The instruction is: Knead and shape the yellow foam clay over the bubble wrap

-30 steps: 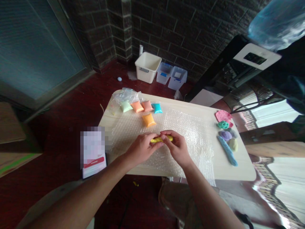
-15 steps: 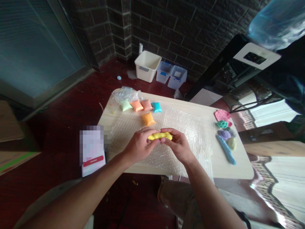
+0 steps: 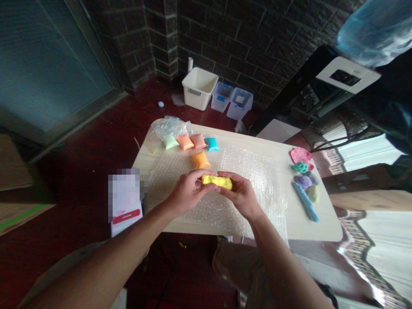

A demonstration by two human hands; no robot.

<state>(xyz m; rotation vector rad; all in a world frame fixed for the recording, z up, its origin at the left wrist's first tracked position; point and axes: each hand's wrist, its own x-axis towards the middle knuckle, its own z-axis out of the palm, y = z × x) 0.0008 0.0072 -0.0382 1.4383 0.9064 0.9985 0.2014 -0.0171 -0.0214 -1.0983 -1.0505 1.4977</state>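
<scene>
A lumpy, elongated piece of yellow modelling clay (image 3: 216, 182) is pinched between both hands above the table. My left hand (image 3: 188, 191) grips its left end, thumb on the near side and fingers on the far side. My right hand (image 3: 240, 193) holds the right end in the same manner. Beneath them lies a sheet of bubble wrap (image 3: 254, 171). Just beyond the hands is an orange clay packet (image 3: 201, 159). Behind it a row holds a pale green packet (image 3: 169, 141), two orange-pink packets (image 3: 192, 141) and a turquoise packet (image 3: 212, 144).
On the table's (image 3: 325, 223) right side sit a pink clay piece (image 3: 301, 156), a green lump (image 3: 300, 167), a purple lump (image 3: 303, 181), a yellowish lump (image 3: 313, 194) and a blue clay roll (image 3: 305, 201). Crumpled clear plastic (image 3: 172, 126) lies at the back left. Bins (image 3: 199, 88) stand beyond.
The yellow clay has turned in my hands and now looks thicker and blockier, showing more of its face. My left fingers have shifted slightly along it; the packets and lumps stay put.
</scene>
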